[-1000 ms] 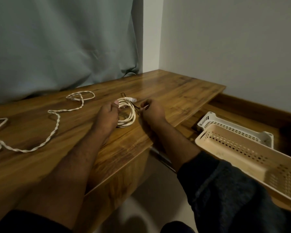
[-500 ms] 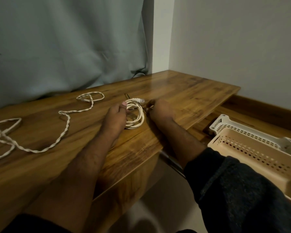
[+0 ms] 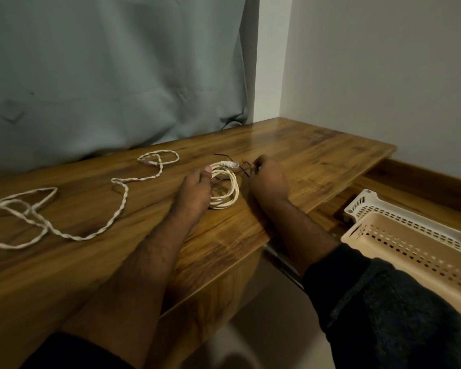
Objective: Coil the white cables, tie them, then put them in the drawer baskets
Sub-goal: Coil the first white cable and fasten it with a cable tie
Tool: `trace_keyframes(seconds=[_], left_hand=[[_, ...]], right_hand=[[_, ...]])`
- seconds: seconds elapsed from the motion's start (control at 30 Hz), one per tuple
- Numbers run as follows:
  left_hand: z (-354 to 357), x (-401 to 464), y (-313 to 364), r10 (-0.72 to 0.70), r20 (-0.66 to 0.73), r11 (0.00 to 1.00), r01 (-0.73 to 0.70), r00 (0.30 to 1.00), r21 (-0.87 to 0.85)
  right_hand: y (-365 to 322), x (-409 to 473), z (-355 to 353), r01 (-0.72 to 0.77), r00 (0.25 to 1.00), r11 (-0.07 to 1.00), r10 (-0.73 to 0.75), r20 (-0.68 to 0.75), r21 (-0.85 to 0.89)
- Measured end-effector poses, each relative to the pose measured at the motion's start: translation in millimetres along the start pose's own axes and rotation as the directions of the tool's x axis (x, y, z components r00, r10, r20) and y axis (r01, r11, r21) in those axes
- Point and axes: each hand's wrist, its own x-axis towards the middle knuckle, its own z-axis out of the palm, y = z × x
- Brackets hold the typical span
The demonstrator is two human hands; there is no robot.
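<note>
Left hand [image 3: 194, 190] holding coiled cable [image 3: 225, 191], right hand [image 3: 268, 178] pinching tie wire [image 3: 244, 170], 2 baskets [image 3: 410, 243] nearby

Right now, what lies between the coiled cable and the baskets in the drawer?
In the head view, the right hand, pinching a thin dark tie, lies just right of the coiled cable; beyond it, bare desktop runs to the edge above the baskets.
</note>
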Motion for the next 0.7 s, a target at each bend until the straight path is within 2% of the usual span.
trace_keyframes(seconds=[0.13, 0.2, 0.3, 0.37, 0.43, 0.5, 0.6, 0.7], left_hand=[[-0.7, -2.6, 1.0, 0.002, 0.002, 1.0, -0.002, 1.0, 0.016], [-1.3, -1.0, -2.1, 0.012, 0.002, 0.998, -0.012, 1.0, 0.056], [-0.3, 12.3, -14.0, 0.028, -0.003, 0.996, -0.028, 1.0, 0.084], [-0.7, 20.2, -18.6, 0.031, -0.005, 0.995, -0.03, 1.0, 0.095], [-3.4, 17.6, -13.3, 0.039, -0.015, 0.993, -0.037, 0.999, 0.114], [-5.2, 15.0, -9.1, 0.053, -0.028, 0.988, -0.049, 0.998, 0.147], [-7.4, 12.4, -4.7, 0.074, -0.074, 0.984, -0.061, 0.995, 0.165], [-13.4, 10.0, 1.7, 0.172, -0.153, 0.939, -0.115, 0.973, 0.323]], right_hand=[[2.3, 2.6, 1.2, 0.059, 0.994, 0.995, -0.051, -0.094, 0.082], [1.3, 1.9, 0.2, 0.105, 0.986, 0.978, -0.079, -0.146, 0.179], [-5.0, -9.8, -4.2, 0.282, 0.953, 0.919, -0.234, -0.193, 0.275], [-9.7, -23.9, -6.0, 0.444, 0.896, 0.855, -0.418, -0.15, 0.27], [-14.4, -37.0, -7.2, 0.591, 0.804, 0.782, -0.589, -0.074, 0.199], [-16.4, -41.0, -7.3, 0.683, 0.728, 0.714, -0.683, -0.06, 0.151], [-13.2, -36.1, -9.7, 0.643, 0.765, 0.719, -0.613, -0.195, 0.264], [-8.5, -30.4, -10.1, 0.577, 0.816, 0.705, -0.52, -0.253, 0.413]])
